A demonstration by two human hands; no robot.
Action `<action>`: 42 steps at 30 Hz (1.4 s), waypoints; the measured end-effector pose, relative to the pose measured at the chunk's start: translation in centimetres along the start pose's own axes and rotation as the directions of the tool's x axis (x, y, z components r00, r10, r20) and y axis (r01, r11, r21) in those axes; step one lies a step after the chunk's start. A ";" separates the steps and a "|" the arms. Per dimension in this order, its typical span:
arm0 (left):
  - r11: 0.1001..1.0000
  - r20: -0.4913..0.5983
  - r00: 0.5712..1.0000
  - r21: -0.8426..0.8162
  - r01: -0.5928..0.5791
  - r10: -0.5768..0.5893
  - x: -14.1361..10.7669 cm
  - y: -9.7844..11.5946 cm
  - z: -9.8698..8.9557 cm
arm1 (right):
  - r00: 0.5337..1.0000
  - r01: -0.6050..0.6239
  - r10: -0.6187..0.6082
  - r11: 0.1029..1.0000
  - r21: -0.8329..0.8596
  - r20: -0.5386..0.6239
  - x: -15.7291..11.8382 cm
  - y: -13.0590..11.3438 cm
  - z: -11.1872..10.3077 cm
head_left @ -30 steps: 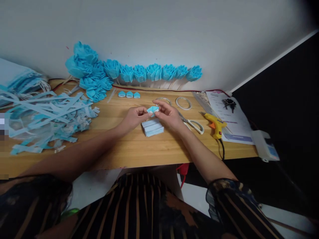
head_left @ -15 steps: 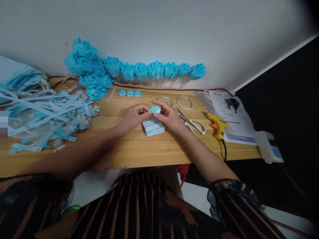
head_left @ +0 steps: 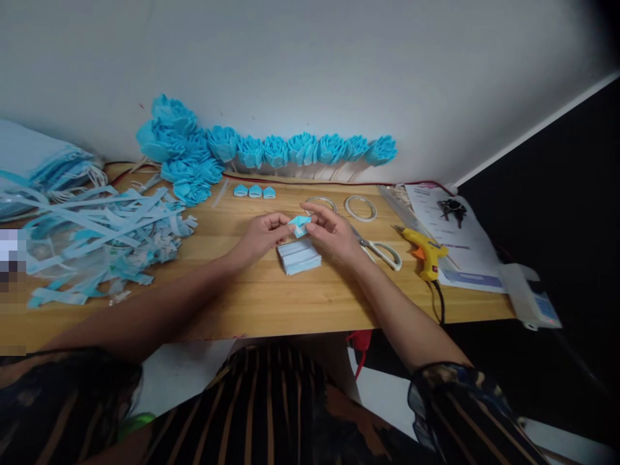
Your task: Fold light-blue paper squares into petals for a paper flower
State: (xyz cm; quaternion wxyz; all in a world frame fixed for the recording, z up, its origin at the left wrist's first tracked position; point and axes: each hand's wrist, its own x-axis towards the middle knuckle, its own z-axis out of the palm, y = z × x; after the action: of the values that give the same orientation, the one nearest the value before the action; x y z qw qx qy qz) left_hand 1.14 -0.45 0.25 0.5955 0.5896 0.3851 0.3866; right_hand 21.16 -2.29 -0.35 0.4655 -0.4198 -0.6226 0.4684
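A small light-blue folded fabric piece (head_left: 299, 225) is pinched between my two hands above the wooden table. My left hand (head_left: 265, 237) grips its left edge with thumb and fingers. At its right edge, my right hand (head_left: 333, 231) holds it the same way, the index finger raised over the top. Just below lies a stack of pale blue fabric rectangles (head_left: 300, 257). Three folded blue petals (head_left: 254, 191) rest in a row farther back. Scissors (head_left: 382, 252) with white handles lie to the right, partly hidden by my right hand.
Blue fabric flowers (head_left: 276, 151) line the wall. Cut strips (head_left: 111, 226) and stacked face masks (head_left: 43, 158) cover the left side. Two tape rolls (head_left: 361, 208) lie behind my right hand; a yellow glue gun (head_left: 425, 250), papers (head_left: 455, 239) and keys (head_left: 453, 210) are at right.
The folded piece has been tilted so its blue inner face and pointed fold show more. Both hands stay on it. The whole view has shifted slightly downward in the picture.
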 end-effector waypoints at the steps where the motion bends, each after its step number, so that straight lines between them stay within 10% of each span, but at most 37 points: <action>1: 1.000 0.012 1.000 0.006 -0.010 0.010 0.0 0.0 0.0 | 1.000 -0.003 0.003 1.000 -0.007 -0.006 0.0 0.1 0.0; 42: 0.997 0.036 0.999 0.063 -0.041 0.039 0.0 -0.2 -0.2 | 0.998 0.025 -0.032 0.992 -0.127 -0.060 0.0 -0.2 -0.2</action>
State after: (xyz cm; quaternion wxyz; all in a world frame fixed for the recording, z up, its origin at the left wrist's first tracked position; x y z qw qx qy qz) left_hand 0.99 -0.34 0.04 0.5751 0.6226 0.3749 0.3756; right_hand 21.33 -2.33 -0.18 0.4636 -0.4538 -0.6423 0.4081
